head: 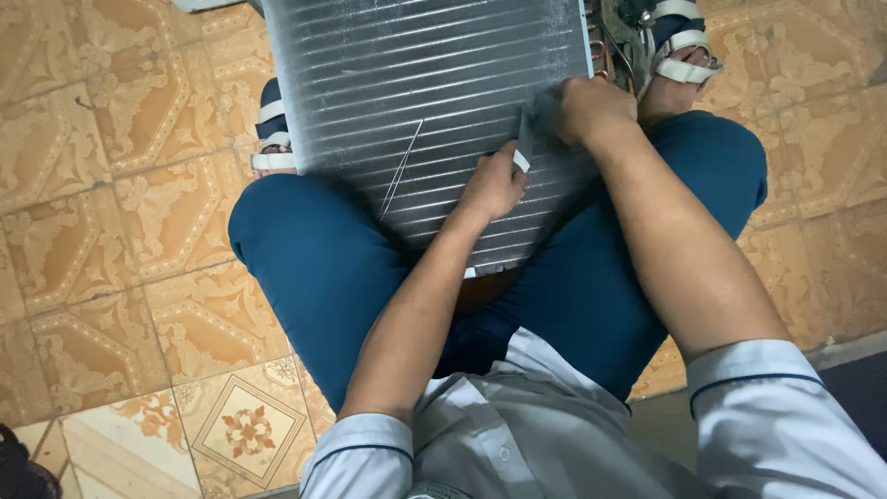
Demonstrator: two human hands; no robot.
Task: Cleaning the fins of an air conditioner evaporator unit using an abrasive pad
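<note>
Between the knees, the finned metal panel [416, 102] ran toward twelve o'clock. Left hand [494, 185] pinched a small flat tool [524, 148], perhaps a comb; right hand [591, 109] clenched at one o'clock, touching.

Silver-grey finned coil panel [407, 102], fine horizontal ribbing. Navy-blue trousers [314, 259]. Orange-cream floor tiles [120, 185], floral pattern. Navy sandals [273, 129], white straps. Light-grey shirt [517, 425].

Patterned tile floor [111, 212] bears the finned coil panel [416, 102].
</note>
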